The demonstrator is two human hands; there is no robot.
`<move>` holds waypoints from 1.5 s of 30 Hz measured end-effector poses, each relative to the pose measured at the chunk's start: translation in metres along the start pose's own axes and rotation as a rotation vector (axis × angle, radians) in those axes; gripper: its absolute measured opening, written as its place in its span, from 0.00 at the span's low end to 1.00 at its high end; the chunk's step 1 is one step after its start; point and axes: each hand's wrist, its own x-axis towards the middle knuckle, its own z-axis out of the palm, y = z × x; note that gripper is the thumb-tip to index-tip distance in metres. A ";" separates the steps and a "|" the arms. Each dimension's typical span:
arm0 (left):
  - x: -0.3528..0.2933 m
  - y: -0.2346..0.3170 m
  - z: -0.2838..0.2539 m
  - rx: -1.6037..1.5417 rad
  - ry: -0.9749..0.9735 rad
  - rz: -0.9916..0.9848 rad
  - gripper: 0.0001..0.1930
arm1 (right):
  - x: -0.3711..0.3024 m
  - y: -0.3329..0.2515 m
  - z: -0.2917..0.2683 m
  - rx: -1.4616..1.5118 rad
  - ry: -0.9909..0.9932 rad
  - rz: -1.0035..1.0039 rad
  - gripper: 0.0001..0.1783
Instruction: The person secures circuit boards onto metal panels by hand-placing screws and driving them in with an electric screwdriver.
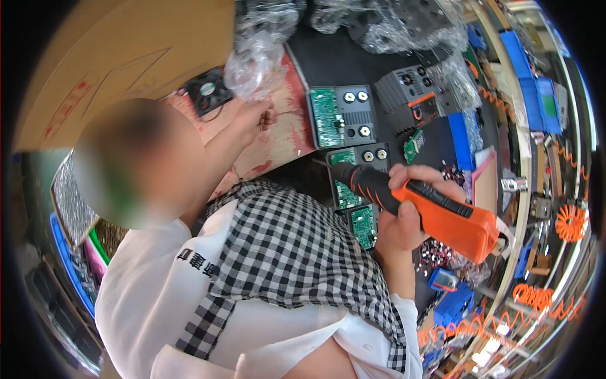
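My right hand is wrapped round an orange and black power screwdriver. Its dark nose points left, over grey housings fitted with green circuit boards. One such housing lies just beyond the tool; a nearer one is partly covered by it. Another green board sits below the nose. My left hand is over the red-stained pinkish work surface, fingers curled in; whatever they hold is too small to make out. Beside it are clear plastic wrap and a black fan.
A large cardboard box fills the far left. Grey finned housings and plastic-wrapped parts lie at the back. To the right are blue bins, a loose green board and coiled orange hoses.
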 end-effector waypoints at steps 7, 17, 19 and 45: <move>-0.119 -0.004 -0.067 -0.594 0.150 0.042 0.22 | -0.049 -0.032 0.004 -0.014 -0.038 0.045 0.21; -0.243 -0.044 -0.191 -0.524 0.719 0.681 0.21 | -0.125 -0.073 -0.032 0.026 -0.136 0.028 0.22; -0.244 -0.035 -0.205 -0.399 0.829 0.616 0.28 | -0.122 -0.065 -0.041 0.094 -0.174 0.007 0.23; -0.317 0.005 0.225 -0.046 -0.835 0.581 0.15 | -0.139 -0.085 -0.256 -0.352 0.753 -0.361 0.16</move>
